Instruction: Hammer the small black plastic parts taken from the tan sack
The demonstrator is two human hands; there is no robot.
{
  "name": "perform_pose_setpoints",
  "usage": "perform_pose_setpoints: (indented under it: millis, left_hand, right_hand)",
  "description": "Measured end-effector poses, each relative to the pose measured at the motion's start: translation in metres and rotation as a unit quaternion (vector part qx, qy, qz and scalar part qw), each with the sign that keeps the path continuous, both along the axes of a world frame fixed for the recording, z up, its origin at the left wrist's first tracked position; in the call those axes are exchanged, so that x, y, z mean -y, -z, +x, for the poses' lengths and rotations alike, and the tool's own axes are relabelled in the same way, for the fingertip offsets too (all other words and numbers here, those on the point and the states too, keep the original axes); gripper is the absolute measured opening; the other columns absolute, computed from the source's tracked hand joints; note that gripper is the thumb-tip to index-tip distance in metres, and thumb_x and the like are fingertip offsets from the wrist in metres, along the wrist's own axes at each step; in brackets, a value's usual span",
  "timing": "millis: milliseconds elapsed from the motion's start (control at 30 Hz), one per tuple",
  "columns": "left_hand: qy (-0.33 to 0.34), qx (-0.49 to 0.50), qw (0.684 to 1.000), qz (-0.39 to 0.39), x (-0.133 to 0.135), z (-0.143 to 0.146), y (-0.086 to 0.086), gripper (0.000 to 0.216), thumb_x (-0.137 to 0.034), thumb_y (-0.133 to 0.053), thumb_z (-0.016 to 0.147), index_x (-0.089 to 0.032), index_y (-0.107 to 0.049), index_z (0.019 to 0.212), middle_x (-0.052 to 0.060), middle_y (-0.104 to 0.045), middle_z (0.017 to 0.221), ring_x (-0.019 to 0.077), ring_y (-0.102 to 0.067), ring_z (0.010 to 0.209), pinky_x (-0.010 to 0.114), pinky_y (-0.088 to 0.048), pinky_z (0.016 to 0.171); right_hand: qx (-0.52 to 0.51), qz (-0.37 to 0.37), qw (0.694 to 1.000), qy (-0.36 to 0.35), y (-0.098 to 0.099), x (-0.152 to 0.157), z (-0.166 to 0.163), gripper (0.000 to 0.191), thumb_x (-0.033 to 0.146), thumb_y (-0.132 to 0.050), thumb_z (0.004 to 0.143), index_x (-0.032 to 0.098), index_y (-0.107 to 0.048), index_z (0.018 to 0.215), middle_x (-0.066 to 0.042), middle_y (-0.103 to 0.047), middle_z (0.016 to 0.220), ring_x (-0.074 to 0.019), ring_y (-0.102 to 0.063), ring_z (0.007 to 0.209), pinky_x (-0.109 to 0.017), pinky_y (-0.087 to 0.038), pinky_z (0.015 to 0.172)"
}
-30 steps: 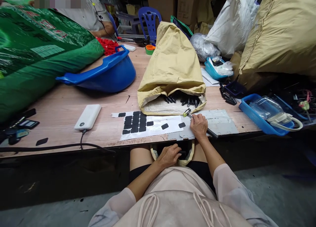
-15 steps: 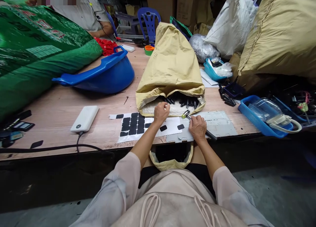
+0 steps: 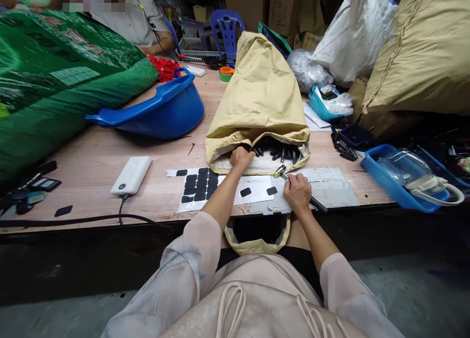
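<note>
A tan paper sack (image 3: 261, 95) lies on the wooden table (image 3: 91, 166) with its mouth toward me, and several small black parts (image 3: 281, 153) show inside. My left hand (image 3: 241, 157) reaches into the sack's mouth, its fingers curled and partly hidden. My right hand (image 3: 298, 193) rests on a grey metal plate (image 3: 330, 188) and grips a small hammer (image 3: 281, 172) with a black handle. A white sheet with black adhesive pads (image 3: 200, 183) lies between my arms. A second tan bag (image 3: 257, 237) hangs open on my lap under the table edge.
A white power bank (image 3: 131, 175) with a cable lies left. A blue basin (image 3: 161, 108) and a green sack (image 3: 55, 78) stand behind it. A blue tray (image 3: 404, 181) holds a clear container at right. Another person's arm (image 3: 154, 46) rests at the far end.
My left hand rose from the bag on my lap, crossed the pad sheet and went into the sack's mouth. My right hand has stayed on the hammer.
</note>
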State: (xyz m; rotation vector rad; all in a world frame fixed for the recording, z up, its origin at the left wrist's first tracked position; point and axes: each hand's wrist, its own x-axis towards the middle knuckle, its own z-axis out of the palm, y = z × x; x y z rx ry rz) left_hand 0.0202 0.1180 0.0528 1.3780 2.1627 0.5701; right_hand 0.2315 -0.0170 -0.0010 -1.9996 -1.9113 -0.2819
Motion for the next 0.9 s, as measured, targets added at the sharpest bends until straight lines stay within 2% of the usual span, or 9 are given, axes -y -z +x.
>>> perform_pose_setpoints:
  millis: [100,200,267,333,433,533,733,900]
  left_hand:
    - [0.063,0.005,0.993,0.097,0.028,-0.005,-0.001,0.013,-0.029,-0.072,0.081,-0.022,-0.072,0.092,0.008,-0.078,0.097,0.0288,-0.072,0.096,0.035,-0.050,0.076]
    - [0.202,0.033,0.959,0.195,0.062,-0.011,0.007,0.010,-0.025,-0.070,0.083,-0.023,-0.069,0.092,0.004,-0.076,0.094,0.0228,-0.068,0.091,0.032,-0.050,0.078]
    - [0.294,0.056,0.927,0.224,0.081,-0.015,0.018,0.010,-0.023,-0.072,0.082,-0.023,-0.068,0.091,0.003,-0.075,0.093,0.0218,-0.065,0.091,0.032,-0.050,0.079]
    - [0.345,0.076,0.908,0.224,0.095,-0.017,0.031,0.011,-0.022,-0.074,0.081,-0.023,-0.068,0.091,0.002,-0.074,0.093,0.0218,-0.064,0.092,0.032,-0.051,0.081]
    - [0.359,0.087,0.904,0.214,0.104,-0.017,0.048,0.012,-0.023,-0.075,0.082,-0.023,-0.068,0.093,0.003,-0.073,0.094,0.0222,-0.063,0.094,0.034,-0.051,0.084]
    - [0.351,0.090,0.908,0.209,0.104,-0.016,0.056,0.013,-0.025,-0.076,0.083,-0.022,-0.069,0.093,0.004,-0.071,0.096,0.0235,-0.062,0.095,0.036,-0.050,0.087]
    - [0.354,0.086,0.909,0.203,0.100,-0.016,0.058,0.013,-0.028,-0.078,0.084,-0.023,-0.072,0.094,0.004,-0.070,0.095,0.0241,-0.062,0.096,0.037,-0.049,0.088]
    - [0.349,0.092,0.912,0.196,0.100,-0.016,0.057,0.013,-0.026,-0.077,0.085,-0.022,-0.074,0.097,0.004,-0.070,0.095,0.0240,-0.062,0.097,0.036,-0.048,0.089]
  right_hand:
    - [-0.003,-0.004,1.000,0.004,-0.001,0.000,-0.001,0.021,0.025,-0.056,0.097,0.019,-0.072,0.110,-0.010,-0.062,0.101,-0.0252,-0.048,0.096,-0.034,-0.027,0.075]
    - [-0.002,-0.009,1.000,0.006,-0.002,0.000,-0.002,0.022,0.025,-0.056,0.097,0.019,-0.071,0.111,-0.010,-0.062,0.102,-0.0254,-0.048,0.097,-0.034,-0.028,0.075]
    - [-0.001,-0.016,1.000,0.008,-0.003,0.001,-0.003,0.022,0.025,-0.055,0.097,0.020,-0.071,0.111,-0.010,-0.062,0.103,-0.0254,-0.048,0.098,-0.034,-0.028,0.076]
    - [0.000,-0.022,1.000,0.010,-0.004,0.001,-0.003,0.022,0.025,-0.055,0.098,0.020,-0.071,0.112,-0.010,-0.062,0.104,-0.0254,-0.048,0.098,-0.034,-0.029,0.077]
    - [-0.002,-0.023,1.000,0.014,-0.004,0.002,-0.003,0.023,0.025,-0.055,0.098,0.020,-0.071,0.113,-0.010,-0.061,0.104,-0.0253,-0.048,0.098,-0.034,-0.029,0.077]
    - [-0.015,-0.017,1.000,0.009,-0.002,0.002,-0.002,0.023,0.025,-0.055,0.098,0.020,-0.072,0.113,-0.010,-0.061,0.104,-0.0253,-0.048,0.098,-0.034,-0.030,0.077]
    - [-0.051,-0.013,0.999,-0.003,-0.001,-0.002,0.003,0.024,0.023,-0.056,0.098,0.021,-0.073,0.114,-0.009,-0.063,0.102,-0.0247,-0.049,0.095,-0.034,-0.032,0.077]
    - [-0.126,0.002,0.991,-0.036,-0.010,0.008,0.002,0.029,0.023,-0.049,0.101,0.021,-0.072,0.118,-0.009,-0.065,0.102,-0.0232,-0.055,0.094,-0.033,-0.041,0.082]
